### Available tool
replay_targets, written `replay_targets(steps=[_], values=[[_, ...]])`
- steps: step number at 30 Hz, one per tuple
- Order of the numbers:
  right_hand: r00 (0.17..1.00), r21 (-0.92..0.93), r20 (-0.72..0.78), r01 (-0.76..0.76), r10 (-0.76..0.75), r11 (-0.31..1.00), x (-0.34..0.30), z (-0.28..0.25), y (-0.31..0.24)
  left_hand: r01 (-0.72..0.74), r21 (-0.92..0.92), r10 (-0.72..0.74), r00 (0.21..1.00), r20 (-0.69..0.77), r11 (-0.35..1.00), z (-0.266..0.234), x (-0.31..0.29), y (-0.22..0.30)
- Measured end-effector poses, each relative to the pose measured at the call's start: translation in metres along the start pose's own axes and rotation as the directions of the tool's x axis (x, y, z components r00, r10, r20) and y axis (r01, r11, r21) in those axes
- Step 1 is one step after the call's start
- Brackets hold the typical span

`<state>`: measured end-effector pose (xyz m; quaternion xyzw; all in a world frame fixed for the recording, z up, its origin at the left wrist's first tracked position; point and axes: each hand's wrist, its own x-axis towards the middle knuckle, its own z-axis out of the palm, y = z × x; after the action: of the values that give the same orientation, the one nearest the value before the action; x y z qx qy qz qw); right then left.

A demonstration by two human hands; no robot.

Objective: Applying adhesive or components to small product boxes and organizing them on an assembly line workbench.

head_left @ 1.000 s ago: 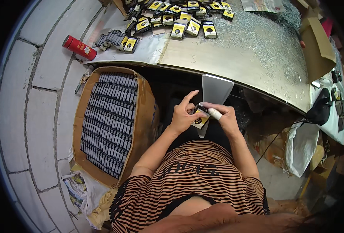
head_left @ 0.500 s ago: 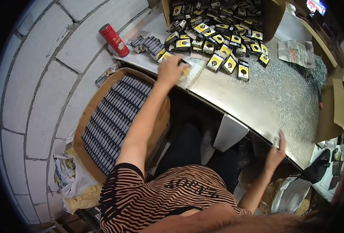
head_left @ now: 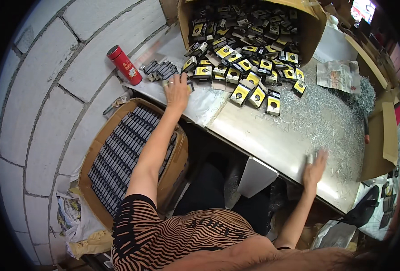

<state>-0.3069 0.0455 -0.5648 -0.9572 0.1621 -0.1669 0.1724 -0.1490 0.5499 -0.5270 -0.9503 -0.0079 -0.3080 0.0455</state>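
Observation:
My left hand (head_left: 177, 94) is closed over a small yellow-and-black box (head_left: 190, 86), which it mostly covers. It is at the near end of a row of small grey-sided boxes (head_left: 160, 70) on the far left of the table. Beyond it, many loose yellow-and-black boxes (head_left: 255, 97) spill from a large carton (head_left: 318, 34) lying on its side. Over the metal tabletop (head_left: 254, 135), near its front edge, is my right hand (head_left: 314, 169). Its fingers are stretched out and slightly blurred, the thumb apart, beside scattered thin metal pins or nails (head_left: 331, 122).
Below the table at left stands an open carton (head_left: 94, 158) packed with rows of small boxes. A red flask (head_left: 125, 65) stands near the brick wall (head_left: 96, 54). A plastic bag (head_left: 339, 76) and cardboard flaps (head_left: 381, 140) are on the right.
My left hand has moved left with the small box to the row of boxes. My right hand has come from the table's edge onto the tabletop. The view has shifted slightly.

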Motion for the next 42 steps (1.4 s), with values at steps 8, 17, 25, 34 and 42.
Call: replay_targets(steps=[8,17,25,34,42], values=[[0.938,0.256,0.213,0.215,-0.272,0.942,-0.005,0.0,-0.067,-0.044,0.049,0.032,0.977,0.212,0.998,0.048,0.112,-0.013],[0.997,0.372,-0.03,-0.053,0.07,0.927,-0.081,-0.076,0.074,-0.12,-0.065,0.114,0.99,-0.087,0.991,-0.02,0.106,0.009],[0.968,0.102,0.122,0.208,-0.22,0.973,-0.012,0.021,-0.083,-0.529,-0.655,0.633,0.768,-0.099,0.539,-0.037,-0.03,0.144],[0.978,-0.075,0.032,0.21,-0.208,0.975,-0.003,0.063,-0.088,0.011,-0.475,0.234,0.861,0.452,0.88,-0.065,-0.04,0.203],[0.989,0.505,0.006,0.125,-0.148,0.854,-0.035,0.003,-0.04,0.449,-0.893,0.054,0.892,0.45,0.029,-0.079,-0.115,0.165]])
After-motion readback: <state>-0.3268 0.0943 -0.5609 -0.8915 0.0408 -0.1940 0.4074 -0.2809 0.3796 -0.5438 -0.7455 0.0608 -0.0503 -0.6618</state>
